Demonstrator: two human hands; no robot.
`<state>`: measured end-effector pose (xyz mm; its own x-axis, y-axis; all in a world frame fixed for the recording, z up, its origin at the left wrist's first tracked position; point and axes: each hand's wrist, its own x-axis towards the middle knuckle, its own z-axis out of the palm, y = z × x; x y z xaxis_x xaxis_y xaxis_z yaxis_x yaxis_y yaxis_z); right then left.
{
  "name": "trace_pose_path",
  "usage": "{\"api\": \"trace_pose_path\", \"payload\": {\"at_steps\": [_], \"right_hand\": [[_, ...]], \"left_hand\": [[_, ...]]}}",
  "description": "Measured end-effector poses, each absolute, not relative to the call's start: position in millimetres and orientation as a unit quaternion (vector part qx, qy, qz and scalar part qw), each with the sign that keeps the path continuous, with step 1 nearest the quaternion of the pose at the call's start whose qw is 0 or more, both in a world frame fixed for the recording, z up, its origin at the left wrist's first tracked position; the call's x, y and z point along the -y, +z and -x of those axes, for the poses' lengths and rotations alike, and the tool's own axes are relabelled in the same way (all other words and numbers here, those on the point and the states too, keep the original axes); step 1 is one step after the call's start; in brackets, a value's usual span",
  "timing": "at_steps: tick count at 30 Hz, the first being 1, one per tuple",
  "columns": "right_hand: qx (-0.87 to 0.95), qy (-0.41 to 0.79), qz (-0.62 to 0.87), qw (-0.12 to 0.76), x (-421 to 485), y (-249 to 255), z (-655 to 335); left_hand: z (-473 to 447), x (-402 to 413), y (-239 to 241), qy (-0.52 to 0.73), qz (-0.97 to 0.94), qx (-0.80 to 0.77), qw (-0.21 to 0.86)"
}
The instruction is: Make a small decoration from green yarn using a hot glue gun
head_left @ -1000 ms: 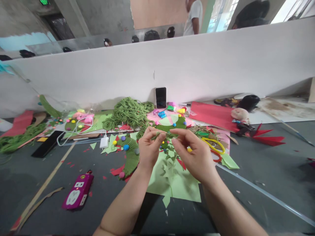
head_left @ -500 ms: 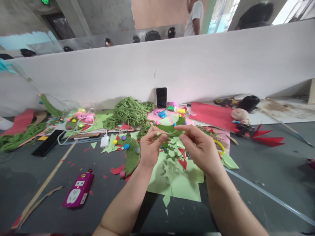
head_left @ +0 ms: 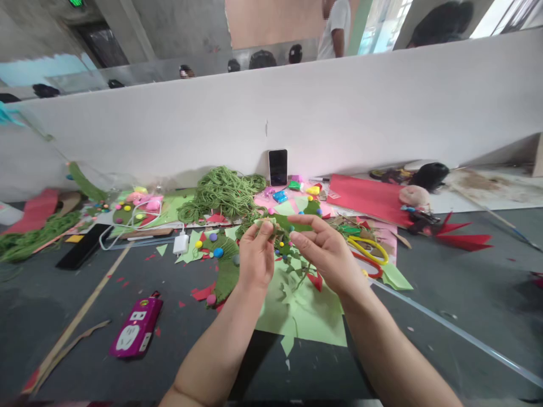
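Observation:
My left hand (head_left: 255, 255) is raised over the grey floor, its fingers pinched on a short piece of green yarn (head_left: 267, 222). My right hand (head_left: 324, 251) is beside it, fingers loosely curled and slightly apart, its fingertips close to the same piece; I cannot make out whether they touch it. Below the hands lies a sheet of light green paper (head_left: 305, 316) with cut leaf shapes. A dark green felt piece with coloured pom-poms (head_left: 223, 265) lies to the left of it.
A heap of green yarn (head_left: 220, 195) and a phone (head_left: 278, 167) leaning on the white partition lie ahead. Yellow and red scissors (head_left: 369, 251) and red paper (head_left: 365, 195) are at the right. A purple power strip (head_left: 134, 328), a white charger (head_left: 180, 244) and a wooden stick (head_left: 80, 316) lie left.
My right hand has let go of the green piece and its fingers have spread a little. My left hand has lifted the piece slightly and still pinches it.

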<state>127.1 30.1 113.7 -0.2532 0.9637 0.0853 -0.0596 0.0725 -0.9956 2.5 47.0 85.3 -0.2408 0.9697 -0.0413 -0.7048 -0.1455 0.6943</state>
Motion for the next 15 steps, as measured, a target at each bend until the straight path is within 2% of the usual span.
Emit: {"api": "trace_pose_path", "payload": {"at_steps": [9, 15], "right_hand": [[0.633, 0.378, 0.479, 0.476, -28.9, 106.0, -120.9], [0.613, 0.445, 0.467, 0.458, -38.6, 108.2, -129.7]], "left_hand": [[-1.9, -47.2, 86.8, 0.720, -0.196, -0.318, 0.585], [5.4, -45.6, 89.4, 0.652, -0.222, -0.315, 0.653]]}}
